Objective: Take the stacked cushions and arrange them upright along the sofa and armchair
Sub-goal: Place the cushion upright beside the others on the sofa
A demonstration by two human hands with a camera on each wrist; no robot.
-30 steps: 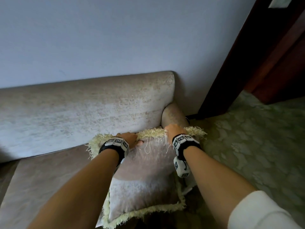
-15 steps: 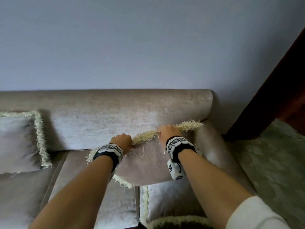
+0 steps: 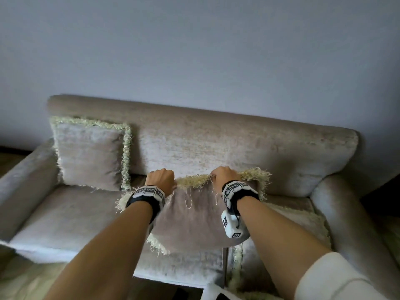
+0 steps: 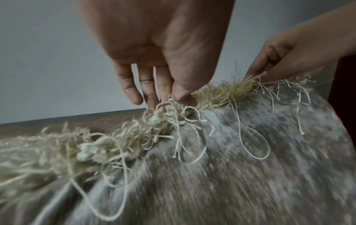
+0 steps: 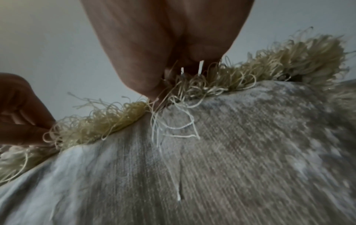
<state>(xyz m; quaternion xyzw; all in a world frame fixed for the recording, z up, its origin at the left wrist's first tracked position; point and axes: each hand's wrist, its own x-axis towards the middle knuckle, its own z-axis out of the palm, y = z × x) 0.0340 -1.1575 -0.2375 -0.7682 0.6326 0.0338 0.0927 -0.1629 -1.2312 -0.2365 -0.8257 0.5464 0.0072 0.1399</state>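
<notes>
A beige cushion (image 3: pixel 194 221) with a pale yellow fringe hangs in the air above the sofa seat (image 3: pixel 71 219). My left hand (image 3: pixel 161 177) and right hand (image 3: pixel 225 176) pinch its top fringe, a hand's width apart. The wrist views show the same cushion (image 4: pixel 240 167) (image 5: pixel 231 152) close up, with my left hand (image 4: pixel 167 94) and right hand (image 5: pixel 165 85) holding the fringe. Another cushion (image 3: pixel 91 154) stands upright against the sofa back at the left end. A further cushion (image 3: pixel 294 221) lies flat on the right of the seat, partly hidden by my right arm.
The beige sofa back (image 3: pixel 216 139) runs along a grey wall (image 3: pixel 194 50). Its right armrest (image 3: pixel 342 213) and left armrest (image 3: pixel 21 185) bound the seat. Patterned carpet (image 3: pixel 19 278) shows at the lower left.
Both hands have lifted the cushion off the stack at the right armrest and carried it leftward over the seat. The view has swung left, bringing the whole sofa and the upright cushion into sight.
</notes>
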